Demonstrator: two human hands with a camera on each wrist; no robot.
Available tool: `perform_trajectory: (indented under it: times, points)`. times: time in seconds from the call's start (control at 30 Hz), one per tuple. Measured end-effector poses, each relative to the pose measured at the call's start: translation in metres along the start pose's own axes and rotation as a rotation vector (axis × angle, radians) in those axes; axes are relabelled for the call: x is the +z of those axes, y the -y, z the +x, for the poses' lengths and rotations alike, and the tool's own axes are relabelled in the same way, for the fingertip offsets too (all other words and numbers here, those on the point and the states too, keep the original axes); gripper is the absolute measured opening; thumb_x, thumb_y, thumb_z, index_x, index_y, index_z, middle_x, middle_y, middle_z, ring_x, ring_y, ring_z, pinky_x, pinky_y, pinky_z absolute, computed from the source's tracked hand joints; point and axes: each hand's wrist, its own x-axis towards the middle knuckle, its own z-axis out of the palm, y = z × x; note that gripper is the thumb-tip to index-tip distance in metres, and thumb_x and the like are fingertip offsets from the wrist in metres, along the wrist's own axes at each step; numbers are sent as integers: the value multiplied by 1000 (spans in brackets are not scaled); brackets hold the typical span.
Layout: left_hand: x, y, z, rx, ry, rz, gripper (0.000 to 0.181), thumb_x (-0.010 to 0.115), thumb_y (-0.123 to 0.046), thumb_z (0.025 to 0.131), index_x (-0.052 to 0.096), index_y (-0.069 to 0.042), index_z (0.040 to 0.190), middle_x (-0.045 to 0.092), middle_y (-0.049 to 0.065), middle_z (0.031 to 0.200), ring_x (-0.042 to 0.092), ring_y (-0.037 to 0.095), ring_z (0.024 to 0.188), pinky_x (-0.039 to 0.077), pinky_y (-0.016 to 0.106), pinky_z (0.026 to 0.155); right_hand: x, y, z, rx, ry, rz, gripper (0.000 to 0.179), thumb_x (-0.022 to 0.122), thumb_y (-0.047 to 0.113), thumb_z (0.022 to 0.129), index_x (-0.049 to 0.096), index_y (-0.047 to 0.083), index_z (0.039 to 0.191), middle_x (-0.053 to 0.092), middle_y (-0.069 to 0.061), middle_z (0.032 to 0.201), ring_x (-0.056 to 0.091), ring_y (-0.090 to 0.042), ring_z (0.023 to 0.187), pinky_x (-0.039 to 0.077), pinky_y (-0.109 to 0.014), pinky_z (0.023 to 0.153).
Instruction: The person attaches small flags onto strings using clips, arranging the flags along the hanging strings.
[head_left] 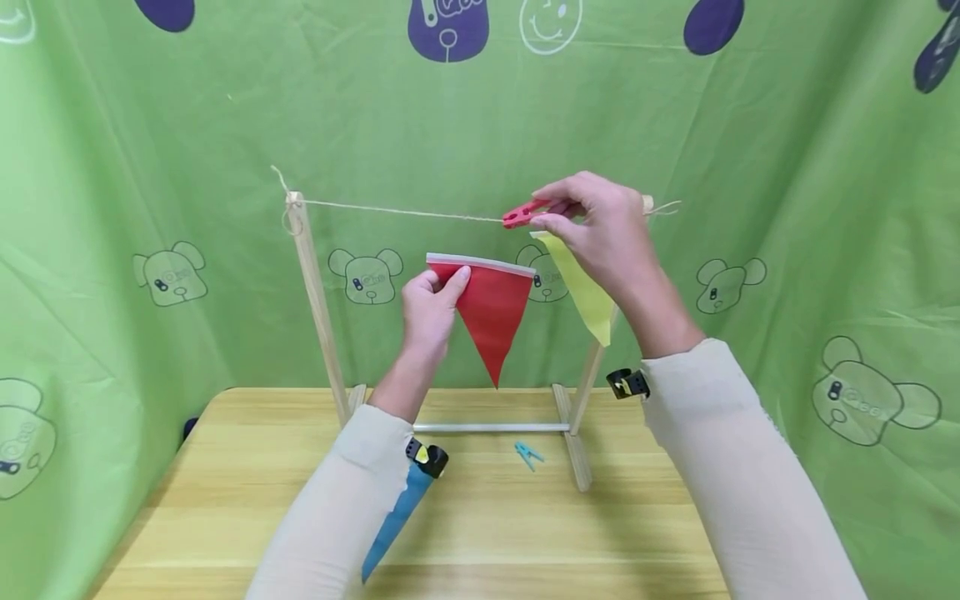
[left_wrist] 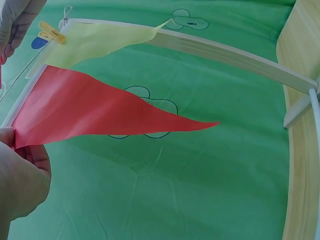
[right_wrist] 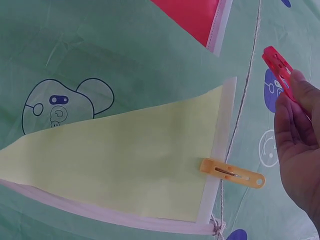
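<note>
My left hand [head_left: 431, 310] pinches a red triangular flag [head_left: 497, 312] near the left end of its white top band; the flag's tip hangs down below the string [head_left: 397, 210]. Between thumb and fingers of my right hand [head_left: 600, 221] is a red clothespin [head_left: 519, 215], which stands apart from the string in the right wrist view. A yellow flag [right_wrist: 125, 160] hangs at the string's right end, held by an orange clothespin [right_wrist: 232, 173]. In the head view my right hand hides that clothespin.
The string runs between two wooden posts [head_left: 318, 300] of a stand joined low down by a white bar [head_left: 491, 427]. On the wooden table [head_left: 600, 533] lie a blue clothespin [head_left: 529, 455] and a blue flag [head_left: 397, 521], partly under my left forearm. A green printed curtain [head_left: 465, 133] surrounds the table.
</note>
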Motion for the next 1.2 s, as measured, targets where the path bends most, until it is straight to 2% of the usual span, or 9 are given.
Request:
perform_trajectory:
  times: [0.27,0.5,0.73,0.97,1.2]
  points:
    - [3,-6,4,14,-9,-59,17,75,-8,94,72,7,101,69,2,84,65,12,76,57,22,74,-3,0,8,34,14,2,23,82,11,87,79,3,108,77,-10,103,67,-13,81,52,-8,71]
    - [5,-11,9,15,-21,-93,20,75,-7,94,73,9,105,69,1,85,65,10,77,57,22,76,-6,1,14,90,70,-28,22,82,15,89,80,6,109,77,-6,106,67,-10,82,53,-11,70]
    - [6,-14,12,-7,-35,-118,23,77,-7,93,73,9,108,71,1,88,67,11,79,59,23,78,-8,-1,19,34,91,-80,21,83,16,88,81,8,107,78,-7,102,67,-12,81,51,-10,68]
    - [7,-18,11,-7,-13,-126,24,78,-8,92,74,7,110,72,5,91,68,13,82,60,25,82,-9,-1,26,-30,101,-115,19,84,15,86,81,7,103,79,-9,100,70,-15,82,48,-6,69]
    - [10,-20,12,-11,-2,-128,25,77,-8,93,74,8,112,71,4,92,67,13,81,59,25,81,-11,3,31,-40,157,-146,19,84,14,86,81,8,103,79,-8,101,73,-17,84,47,-5,69]
